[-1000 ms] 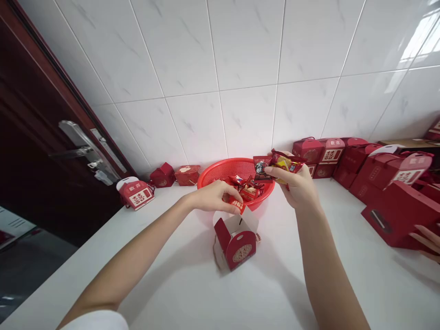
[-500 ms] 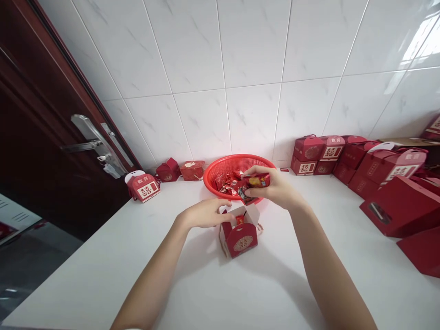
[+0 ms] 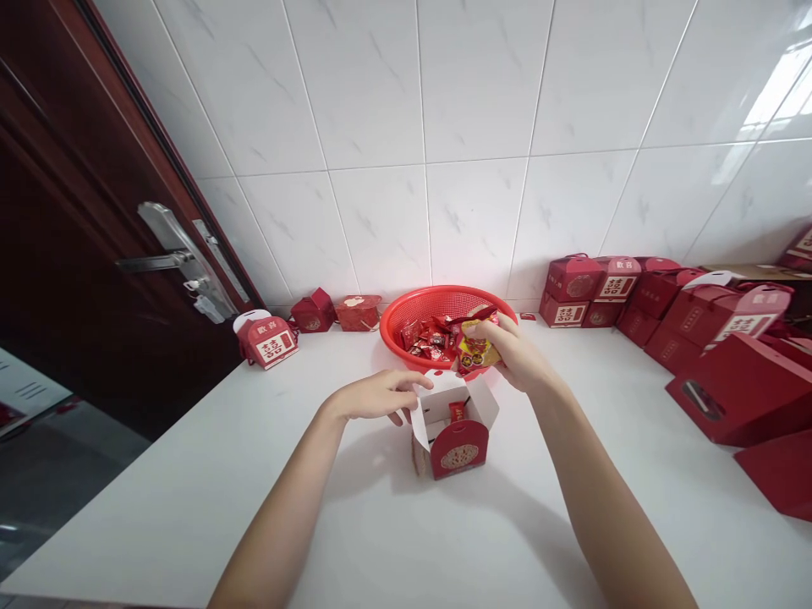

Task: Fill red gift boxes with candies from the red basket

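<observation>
An open red gift box (image 3: pixel 458 452) stands on the white table, its flaps spread and a small red packet (image 3: pixel 457 411) inside. My left hand (image 3: pixel 377 395) is at the box's left flap, fingers partly apart and touching its edge. Above the front rim of a red plastic basket (image 3: pixel 406 298), my right hand (image 3: pixel 512 351) grips red and yellow wrapped packets (image 3: pixel 477 345), just behind the box. Shiny red wrapped sweets (image 3: pixel 426 337) lie in the basket.
Closed red boxes (image 3: pixel 270 338) stand at the back left. Stacked red boxes (image 3: pixel 571 292) and larger red cartons (image 3: pixel 742 389) fill the right side. A tiled wall (image 3: pixel 469 203) borders the table (image 3: pixel 393 541) behind. A dark door (image 3: pixel 82 169) is at the left.
The packets in my right hand have turned, showing a yellow face. The box's flaps stand wider, and more of its inside shows. My left hand has stayed by the left flap.
</observation>
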Demonstrator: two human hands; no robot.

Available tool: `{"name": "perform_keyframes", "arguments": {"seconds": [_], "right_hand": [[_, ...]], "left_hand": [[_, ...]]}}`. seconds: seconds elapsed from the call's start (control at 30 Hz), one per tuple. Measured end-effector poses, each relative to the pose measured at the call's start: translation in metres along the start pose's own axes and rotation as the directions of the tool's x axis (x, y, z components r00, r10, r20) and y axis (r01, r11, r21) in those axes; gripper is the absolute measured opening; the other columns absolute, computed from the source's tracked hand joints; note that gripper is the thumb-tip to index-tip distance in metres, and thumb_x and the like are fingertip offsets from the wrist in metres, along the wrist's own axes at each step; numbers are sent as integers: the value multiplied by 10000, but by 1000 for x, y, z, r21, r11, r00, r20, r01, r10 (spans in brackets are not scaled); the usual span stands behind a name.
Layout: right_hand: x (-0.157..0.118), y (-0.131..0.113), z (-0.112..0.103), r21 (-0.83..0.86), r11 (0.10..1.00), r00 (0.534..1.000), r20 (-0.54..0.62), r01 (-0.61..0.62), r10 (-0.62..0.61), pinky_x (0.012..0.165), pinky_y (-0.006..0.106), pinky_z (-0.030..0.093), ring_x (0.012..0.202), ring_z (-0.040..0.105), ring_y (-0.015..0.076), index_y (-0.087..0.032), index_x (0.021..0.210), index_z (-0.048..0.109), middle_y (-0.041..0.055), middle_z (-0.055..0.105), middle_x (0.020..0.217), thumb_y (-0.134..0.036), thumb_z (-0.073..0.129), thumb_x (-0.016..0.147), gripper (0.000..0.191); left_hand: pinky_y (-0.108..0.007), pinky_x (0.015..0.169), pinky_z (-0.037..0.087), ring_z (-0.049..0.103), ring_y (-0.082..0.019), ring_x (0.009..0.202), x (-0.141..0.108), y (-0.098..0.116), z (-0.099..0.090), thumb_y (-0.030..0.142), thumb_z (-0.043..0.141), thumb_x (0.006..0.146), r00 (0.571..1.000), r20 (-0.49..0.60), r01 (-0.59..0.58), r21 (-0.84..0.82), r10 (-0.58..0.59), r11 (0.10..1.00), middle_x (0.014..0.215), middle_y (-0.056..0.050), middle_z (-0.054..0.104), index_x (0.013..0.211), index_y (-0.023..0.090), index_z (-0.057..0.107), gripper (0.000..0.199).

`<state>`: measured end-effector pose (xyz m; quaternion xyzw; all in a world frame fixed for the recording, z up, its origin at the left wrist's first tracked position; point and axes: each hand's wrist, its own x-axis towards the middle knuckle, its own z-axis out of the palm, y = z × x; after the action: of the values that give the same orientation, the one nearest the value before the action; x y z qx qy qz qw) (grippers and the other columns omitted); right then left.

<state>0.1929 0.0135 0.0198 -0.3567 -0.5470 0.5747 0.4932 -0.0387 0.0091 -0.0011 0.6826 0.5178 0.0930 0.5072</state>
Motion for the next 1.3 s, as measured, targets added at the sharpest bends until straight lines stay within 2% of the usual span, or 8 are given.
{"name": "perform_keyframes", "arguments": {"seconds": [0.1, 0.2, 0.3, 0.5, 0.6, 0.8, 1.0, 1.3], "right_hand": [[3, 7, 1, -222, 975, 988, 148, -1, 35, 588, 272, 485, 685, 629, 166, -213, 822, 611, -18, 644, 750, -298, 666, 763, 117], [3, 11, 4, -531, 843, 953, 289, 81, 91, 560, 258, 425, 665, 575, 156, -211, 802, 654, -25, 614, 700, -287, 719, 740, 118], [0, 9, 4, -706, 700, 962, 253, 108, 106, 587, 280, 426, 717, 600, 188, -211, 738, 663, 6, 656, 735, -257, 721, 748, 75], [-14, -13, -18, -697, 689, 978, 90, 198, -191, 630, 300, 455, 761, 647, 200, -217, 769, 688, 33, 720, 832, -317, 615, 877, 165], [-26, -10, -27, -755, 630, 981, 99, 185, -169, 614, 309, 453, 670, 621, 188, -222, 774, 671, 22, 700, 759, -337, 615, 876, 163], [-57, 28, -17, -850, 520, 997, 70, 79, -36, 662, 360, 497, 794, 649, 249, -237, 956, 643, 47, 709, 869, -379, 700, 816, 207], [-85, 70, -6, -750, 614, 963, 120, 247, -242, 876, 450, 538, 1038, 652, 276, -289, 1261, 544, 75, 702, 1143, -432, 654, 893, 410], [-97, 95, -5, -748, 530, 887, 170, 400, -430, 850, 452, 568, 1024, 677, 284, -259, 1142, 632, 102, 732, 1078, -382, 479, 1003, 241]], "left_hand": [[-281, 749, 592, 647, -224, 1028, 1, -2, 1, 268, 631, 697, 1000, 5, -9, -57, 10, 998, 1228, -78, 625, 1204, 222, 658, 509], [-298, 780, 588, 645, -220, 1020, 1, -5, 1, 268, 629, 696, 997, 67, -20, -105, 27, 994, 1211, -66, 632, 1176, 221, 666, 484], [-315, 800, 584, 630, -228, 1048, 2, -9, 0, 263, 640, 693, 997, 67, -22, -116, 30, 993, 1241, -74, 614, 1195, 220, 664, 504], [-328, 813, 575, 631, -219, 1019, 2, -11, 0, 305, 666, 738, 998, 46, -40, -120, 46, 992, 1223, -72, 604, 1197, 217, 660, 467], [-335, 842, 553, 641, -196, 931, -1, -8, 2, 368, 669, 793, 996, 23, -81, -87, 83, 993, 1075, -57, 632, 1201, 196, 645, 443], [-304, 727, 493, 607, -176, 748, -1, -5, 16, 516, 606, 867, 971, -127, -193, 91, 204, 977, 815, -8, 647, 1120, 185, 668, 421], [-283, 657, 459, 609, -183, 707, 5, -2, 48, 518, 597, 869, 918, -315, -183, 200, 240, 963, 751, 21, 638, 1228, 206, 612, 476], [-297, 747, 511, 651, -188, 781, 6, -14, 60, 377, 529, 891, 842, -457, -235, 168, 287, 957, 833, -3, 686, 1070, 223, 616, 252]]}}
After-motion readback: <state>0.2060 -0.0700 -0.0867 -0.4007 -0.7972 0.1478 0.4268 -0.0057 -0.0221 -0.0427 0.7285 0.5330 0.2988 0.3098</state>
